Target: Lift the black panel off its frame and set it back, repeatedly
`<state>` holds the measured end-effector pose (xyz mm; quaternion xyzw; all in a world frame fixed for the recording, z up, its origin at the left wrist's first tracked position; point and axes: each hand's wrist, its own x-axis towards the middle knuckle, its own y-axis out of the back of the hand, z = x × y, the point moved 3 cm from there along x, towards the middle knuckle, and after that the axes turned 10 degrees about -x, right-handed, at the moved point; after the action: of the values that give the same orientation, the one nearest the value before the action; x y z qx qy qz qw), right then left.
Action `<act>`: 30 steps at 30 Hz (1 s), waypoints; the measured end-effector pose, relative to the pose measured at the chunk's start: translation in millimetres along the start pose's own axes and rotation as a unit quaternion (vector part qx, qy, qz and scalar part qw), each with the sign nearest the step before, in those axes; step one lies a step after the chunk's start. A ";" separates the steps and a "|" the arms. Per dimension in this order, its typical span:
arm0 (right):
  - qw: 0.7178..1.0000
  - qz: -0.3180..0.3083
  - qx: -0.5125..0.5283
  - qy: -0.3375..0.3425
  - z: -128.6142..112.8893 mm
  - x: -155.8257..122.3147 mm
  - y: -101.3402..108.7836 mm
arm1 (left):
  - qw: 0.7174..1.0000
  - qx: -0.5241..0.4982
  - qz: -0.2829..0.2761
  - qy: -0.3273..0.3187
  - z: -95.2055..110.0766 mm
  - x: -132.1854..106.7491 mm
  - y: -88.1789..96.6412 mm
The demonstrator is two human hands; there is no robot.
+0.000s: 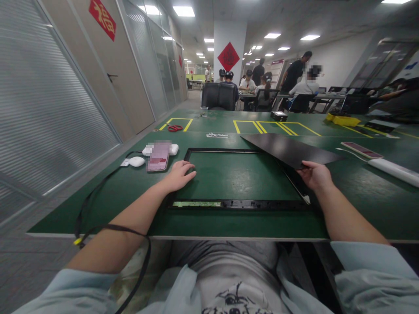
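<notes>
A thin black rectangular frame (262, 203) lies flat on the green table, with a green circuit strip (197, 203) along the left of its near bar. My left hand (180, 175) rests at the frame's left side, fingers stretched out and slightly apart. My right hand (316, 175) has its thumb and fingers pinched on the near edge of a dark flat panel (290, 147). The panel is tilted above the frame's right side and hides its far right corner. A small white piece (306, 199) shows near the near right corner.
Left of the frame lie a phone (158, 157) and a white rounded device (136, 162) with a black strap. Red scissors (175, 128), a clear cup (204, 111) and a yellow tray (343, 120) are farther back. At right are another phone (362, 149) and a white roll (394, 170).
</notes>
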<state>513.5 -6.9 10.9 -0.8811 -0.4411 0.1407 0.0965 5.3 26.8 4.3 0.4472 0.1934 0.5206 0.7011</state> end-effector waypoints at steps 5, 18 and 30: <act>0.999 -0.042 -0.028 -0.008 -5.8 -21.2 -15.3 | 0.999 -0.035 0.015 0.035 0.5 -2.2 0.9; 0.968 -0.210 -0.141 0.000 -3.2 -38.0 -17.3 | 0.968 -0.187 0.148 0.078 -12.0 1.6 4.7; 0.955 -0.193 -0.223 -0.020 -7.0 -30.0 -7.2 | 0.970 -0.187 0.130 0.080 -1.2 0.3 9.1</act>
<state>493.3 -27.1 24.6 -0.7750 -0.6251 0.0351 -0.0864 -0.6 28.1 11.3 0.2864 0.0880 0.6683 0.6809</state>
